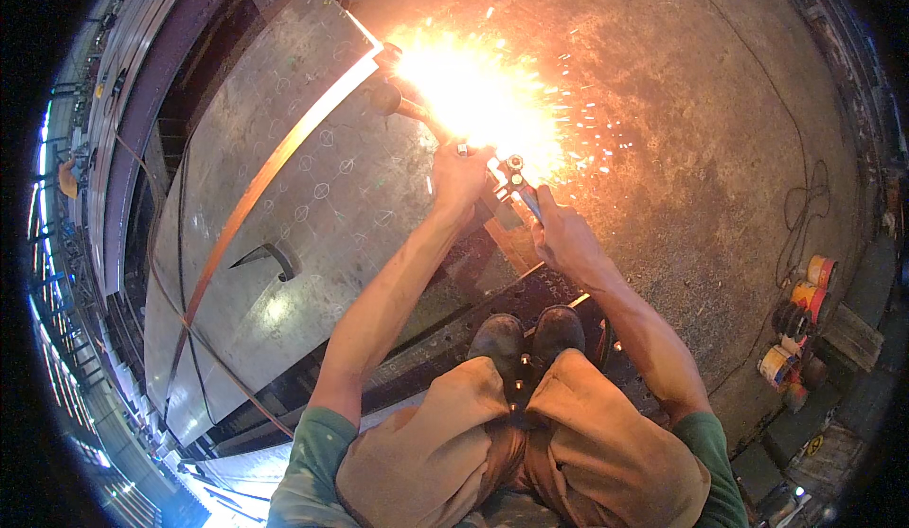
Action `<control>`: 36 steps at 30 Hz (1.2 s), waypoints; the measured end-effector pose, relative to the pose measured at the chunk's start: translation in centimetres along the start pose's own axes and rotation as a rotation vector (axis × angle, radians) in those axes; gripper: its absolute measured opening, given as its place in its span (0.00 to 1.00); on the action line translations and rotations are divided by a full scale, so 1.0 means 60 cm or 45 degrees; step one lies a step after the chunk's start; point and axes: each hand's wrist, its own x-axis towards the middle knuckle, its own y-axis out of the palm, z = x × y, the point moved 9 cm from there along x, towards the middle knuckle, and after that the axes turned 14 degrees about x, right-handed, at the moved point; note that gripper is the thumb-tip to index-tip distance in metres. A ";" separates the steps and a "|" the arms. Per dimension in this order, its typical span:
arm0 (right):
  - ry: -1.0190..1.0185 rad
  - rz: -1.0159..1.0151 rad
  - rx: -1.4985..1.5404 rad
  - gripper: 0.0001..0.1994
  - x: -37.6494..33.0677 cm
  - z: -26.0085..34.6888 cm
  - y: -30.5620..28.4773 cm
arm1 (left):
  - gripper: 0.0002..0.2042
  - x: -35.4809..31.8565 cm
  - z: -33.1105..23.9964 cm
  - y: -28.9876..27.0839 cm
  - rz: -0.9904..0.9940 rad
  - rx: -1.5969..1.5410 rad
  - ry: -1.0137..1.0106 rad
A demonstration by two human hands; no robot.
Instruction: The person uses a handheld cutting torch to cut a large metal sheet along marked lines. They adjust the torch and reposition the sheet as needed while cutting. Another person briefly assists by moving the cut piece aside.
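A gas cutting torch (515, 176) with brass valve knobs and a blue handle is in my hands. My right hand (566, 236) is closed round its rear, handle end. Further forward my left hand (460, 179) is closed too, at the front of the torch, where glare hides part of the grip. A dark rod with a rounded end (386, 99) projects beyond my left fingers; its kind is unclear. White-hot sparks (483, 83) pour out to the right from the corner of a large grey steel plate (327, 149), hiding the torch tip.
A long orange-lit steel strip (275, 163) crosses the plate, which bears round chalk marks. A curved dark metal piece (275, 258) lies on it. Hoses (194, 339) cross at left. Several cans (810, 296) and a loose cable (805, 206) lie at right. My boots (497, 336) are below my hands.
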 end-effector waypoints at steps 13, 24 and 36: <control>0.041 -0.031 0.021 0.19 -0.004 -0.005 -0.003 | 0.23 -0.006 0.007 -0.003 -0.047 0.108 -0.029; 0.092 -0.023 0.031 0.17 -0.009 0.001 -0.004 | 0.24 0.014 0.048 0.014 0.001 -0.045 0.033; 0.236 0.041 -0.004 0.17 -0.019 -0.025 -0.004 | 0.22 -0.011 0.015 0.018 0.016 0.129 0.008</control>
